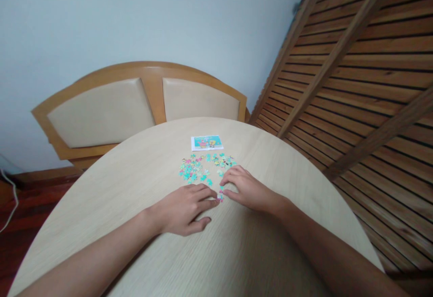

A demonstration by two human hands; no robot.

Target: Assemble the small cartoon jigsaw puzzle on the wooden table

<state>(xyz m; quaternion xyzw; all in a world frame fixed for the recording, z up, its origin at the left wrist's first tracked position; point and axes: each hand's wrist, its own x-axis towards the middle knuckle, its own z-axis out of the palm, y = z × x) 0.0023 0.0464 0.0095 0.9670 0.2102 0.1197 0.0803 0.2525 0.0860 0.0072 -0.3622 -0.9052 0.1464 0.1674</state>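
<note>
A small joined cluster of pink and teal jigsaw pieces (220, 196) lies on the round table in front of me. My left hand (189, 206) rests palm down, fingers spread, its index and middle fingertips touching the cluster's left side. At the cluster's upper right is my right hand (245, 187), its fingers curved and its thumb apart from the index finger. Its thumb tip is beside the pieces; whether it presses on one I cannot tell. Loose jigsaw pieces (191, 170) in teal, pink and yellow are scattered just beyond both hands, with more pieces (221, 160) further right.
A picture card (207, 142) with two cartoon figures on teal lies behind the pieces. The pale wooden table (135, 175) has a curved edge. Beyond it stands a padded wooden headboard (152, 94) against the wall, and slatted wood (338, 71) leans at right.
</note>
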